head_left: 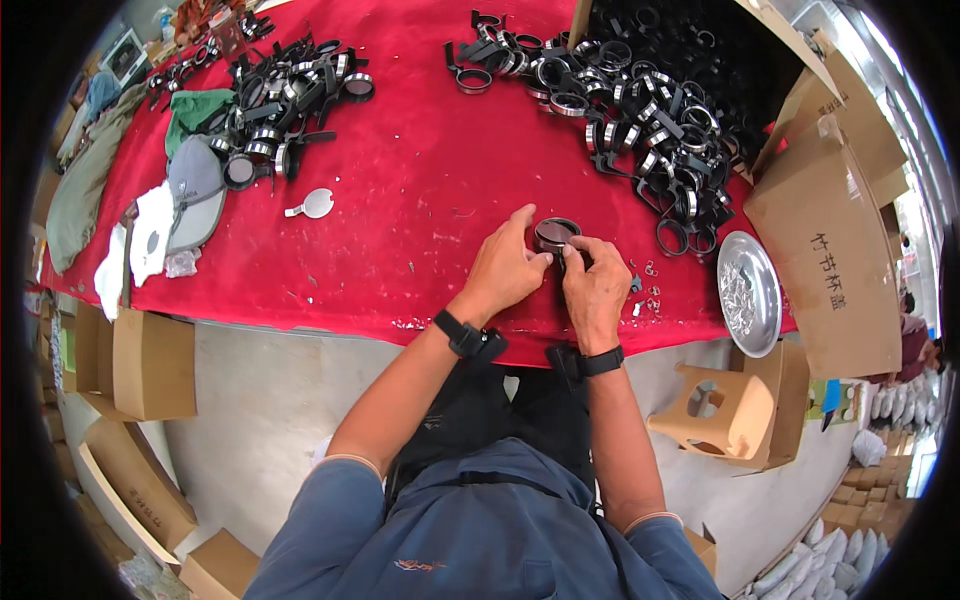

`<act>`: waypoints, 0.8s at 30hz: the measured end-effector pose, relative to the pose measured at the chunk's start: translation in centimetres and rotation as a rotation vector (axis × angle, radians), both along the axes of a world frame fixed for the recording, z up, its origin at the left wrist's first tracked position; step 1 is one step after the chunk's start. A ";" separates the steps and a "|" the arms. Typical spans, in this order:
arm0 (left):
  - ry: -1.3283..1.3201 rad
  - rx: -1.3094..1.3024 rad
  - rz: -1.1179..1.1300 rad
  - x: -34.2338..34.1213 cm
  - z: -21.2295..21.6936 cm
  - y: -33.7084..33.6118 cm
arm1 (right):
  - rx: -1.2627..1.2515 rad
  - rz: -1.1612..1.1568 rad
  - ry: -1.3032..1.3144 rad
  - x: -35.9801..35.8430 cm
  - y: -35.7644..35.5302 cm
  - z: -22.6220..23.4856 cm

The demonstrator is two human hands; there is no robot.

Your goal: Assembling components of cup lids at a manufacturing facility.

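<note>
A round black cup lid [556, 233] with a shiny rim is held just above the red-covered table, near its front edge. My right hand [596, 290] pinches the lid's near right side between bent fingers and thumb. At its left side, my left hand [503, 268] has curled fingers, with the thumb against the lid's near edge. Part of the lid's underside and strap is hidden by my fingers. Beside my right hand lie small metal clips [652, 290]. Farther left on the cloth rests a flat pale disc with a tab [318, 204].
Piles of black-and-silver lids lie at far left [290, 100] and far right [650, 120], the latter spilling from a cardboard box [830, 240]. A steel dish [735, 325] of small metal parts stands right. A grey cap [196, 190] lies left; a tan stool [725, 410] stands below.
</note>
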State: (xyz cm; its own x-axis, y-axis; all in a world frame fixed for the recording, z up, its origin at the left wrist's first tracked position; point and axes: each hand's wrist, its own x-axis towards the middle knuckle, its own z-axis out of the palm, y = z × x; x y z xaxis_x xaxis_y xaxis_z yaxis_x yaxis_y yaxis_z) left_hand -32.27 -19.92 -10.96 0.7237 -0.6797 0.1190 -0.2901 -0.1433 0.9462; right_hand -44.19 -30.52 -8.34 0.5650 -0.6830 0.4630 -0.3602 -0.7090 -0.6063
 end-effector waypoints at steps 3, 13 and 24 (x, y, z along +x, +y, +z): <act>-0.012 0.010 -0.112 1.0 -1.6 -1.1 | 0.043 -0.011 0.021 0.0 0.4 0.2; 0.015 -0.094 0.068 -1.2 -1.0 -0.4 | 0.016 -0.045 -0.077 0.3 -0.4 -0.3; 0.006 -0.158 0.043 -1.5 -1.2 -0.2 | -0.019 0.023 -0.034 -0.8 0.0 0.0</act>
